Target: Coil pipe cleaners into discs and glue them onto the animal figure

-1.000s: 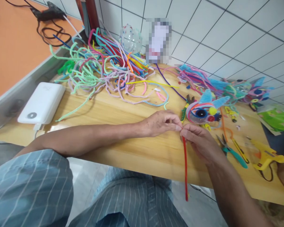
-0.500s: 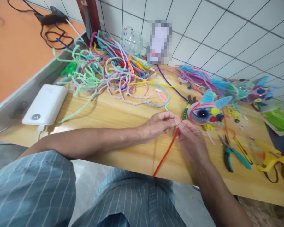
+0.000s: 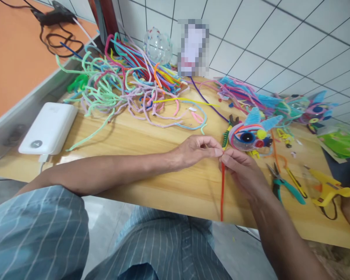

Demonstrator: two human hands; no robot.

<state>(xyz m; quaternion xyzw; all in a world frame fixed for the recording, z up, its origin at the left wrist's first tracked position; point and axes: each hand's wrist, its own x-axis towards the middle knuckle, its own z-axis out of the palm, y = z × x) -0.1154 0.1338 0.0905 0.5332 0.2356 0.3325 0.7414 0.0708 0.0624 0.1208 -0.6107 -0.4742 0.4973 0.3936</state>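
A red pipe cleaner [image 3: 223, 190] hangs down from my pinched fingertips toward the table's front edge. My left hand [image 3: 200, 151] is closed on its upper end, thumb against forefinger. Right beside it, touching, my right hand [image 3: 241, 167] pinches the same end. The very tip between the fingers is too small to make out. Just beyond my fingertips lie green-and-yellow handled cutters [image 3: 225, 136], and to their right is a decorated clear ball figure [image 3: 249, 138] with blue ears, a dark eye and a red nose.
Tangled pipe cleaners [image 3: 111, 89] cover the back left, near a white power bank [image 3: 48, 128]. A phone [image 3: 193, 48] leans on the tiled wall. Teal pliers [image 3: 290, 188], a yellow cutter knife [image 3: 296, 182] and a yellow glue gun [image 3: 328, 188] lie at the right.
The red pipe cleaner's free end has swung from lower left to nearly straight down. Both hands stay pinched together at its upper end. The camera view has shifted slightly.
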